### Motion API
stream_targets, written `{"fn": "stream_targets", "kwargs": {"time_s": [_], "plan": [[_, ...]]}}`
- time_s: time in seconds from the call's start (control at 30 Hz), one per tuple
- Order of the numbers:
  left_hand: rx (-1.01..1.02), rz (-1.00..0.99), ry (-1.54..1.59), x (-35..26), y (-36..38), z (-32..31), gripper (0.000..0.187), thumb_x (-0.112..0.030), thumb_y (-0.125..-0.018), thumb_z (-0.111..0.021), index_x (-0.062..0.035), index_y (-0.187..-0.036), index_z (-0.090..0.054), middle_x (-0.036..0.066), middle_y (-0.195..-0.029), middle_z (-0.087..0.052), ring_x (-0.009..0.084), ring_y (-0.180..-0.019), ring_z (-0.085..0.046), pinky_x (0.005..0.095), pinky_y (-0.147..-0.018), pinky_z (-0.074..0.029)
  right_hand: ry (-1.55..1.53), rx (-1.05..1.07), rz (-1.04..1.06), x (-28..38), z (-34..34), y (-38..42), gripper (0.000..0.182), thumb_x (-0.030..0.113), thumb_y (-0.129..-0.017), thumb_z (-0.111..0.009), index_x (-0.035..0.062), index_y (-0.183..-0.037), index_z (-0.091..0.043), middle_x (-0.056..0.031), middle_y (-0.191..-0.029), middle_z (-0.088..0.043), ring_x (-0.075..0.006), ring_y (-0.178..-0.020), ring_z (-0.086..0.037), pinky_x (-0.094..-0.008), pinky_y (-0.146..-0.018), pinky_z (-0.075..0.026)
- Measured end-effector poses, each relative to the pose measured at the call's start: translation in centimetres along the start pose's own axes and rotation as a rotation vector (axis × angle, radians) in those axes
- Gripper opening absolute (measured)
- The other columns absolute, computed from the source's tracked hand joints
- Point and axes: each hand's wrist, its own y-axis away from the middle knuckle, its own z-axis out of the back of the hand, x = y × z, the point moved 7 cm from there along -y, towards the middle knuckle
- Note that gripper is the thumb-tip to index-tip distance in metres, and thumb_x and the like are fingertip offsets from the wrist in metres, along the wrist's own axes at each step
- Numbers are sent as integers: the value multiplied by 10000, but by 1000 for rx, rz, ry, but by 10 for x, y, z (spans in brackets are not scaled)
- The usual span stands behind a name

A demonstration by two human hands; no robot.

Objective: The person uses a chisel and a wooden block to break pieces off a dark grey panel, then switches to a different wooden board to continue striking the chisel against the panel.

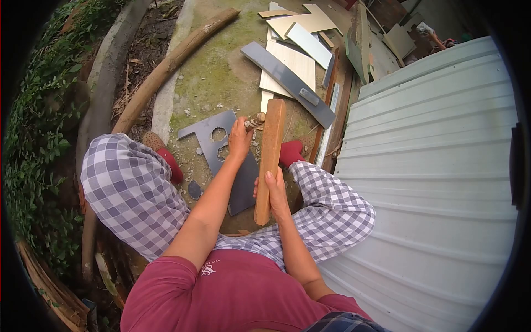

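Observation:
My right hand (277, 193) is wrapped round the lower part of a long, squared block of wood (271, 149), which points up and away from me. In my closed left hand (239, 139) is a short, rough wooden stick (255, 120), its pale round end close beside the block's upper left side. Beneath both forearms a dark grey board (241, 185) lies on the ground between my legs. Two ragged holes are broken through its far part, and a notch is cut at its far left. A dark round cut-out piece (194, 190) lies left of the board.
Pale chips (188, 112) litter the mossy concrete around the board. Ahead lies a pile of white and cream panels (290, 61), with a long grey panel (285, 83) across it. A wooden pole (177, 58) runs along the left; corrugated metal sheeting (426, 177) stands right.

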Motion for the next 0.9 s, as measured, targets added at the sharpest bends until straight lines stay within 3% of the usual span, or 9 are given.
{"fn": "stream_targets", "kwargs": {"time_s": [0.77,0.9], "plan": [[1,13,-6,-3,0,1,339,-45,-785,-658,-66,-1078,-489,171,-986,-568,394,-954,-564,472,-778,-456,19,-2,-6,0,0,0,553,481,-905,-535,71,-1227,-350,-87,-822,-558,-142,-645,-584,-282,-567,-530],[20,29,-15,-1,0,1,364,-50,-798,-674,-45,-1114,-492,189,-1038,-583,396,-976,-574,435,-795,-460,28,-5,-9,0,0,0,558,481,-904,-537,67,-1227,-349,-88,-821,-558,-142,-643,-584,-283,-565,-530]]}}
